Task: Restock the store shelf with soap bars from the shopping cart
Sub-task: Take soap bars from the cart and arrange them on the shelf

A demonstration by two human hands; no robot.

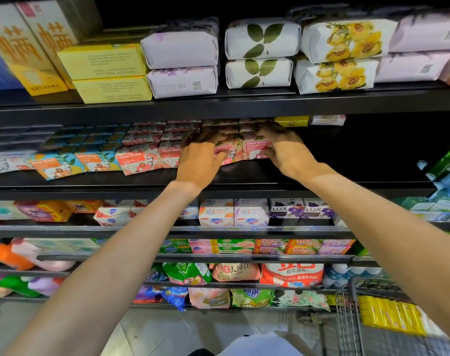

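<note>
Both my arms reach up to the second shelf (244, 173). My left hand (200, 160) grips a pink Goat Soap box (225, 150) from its left side. My right hand (283, 150) curls round the neighbouring pink Goat Soap box (256, 147) from the right. The two boxes stand side by side at the front of a stacked row of the same pink boxes (139, 160). The shopping cart (352, 309) is at the bottom right, with yellow soap packs (391, 314) inside.
Blue and orange Goat Soap boxes (57, 165) lie left of the pink ones. Paper-wrapped soap bars (260, 52) and yellow boxes (108, 73) fill the shelf above. Lower shelves hold Lux boxes (301, 209) and detergent bags (290, 274). To the right of my right hand the second shelf looks dark.
</note>
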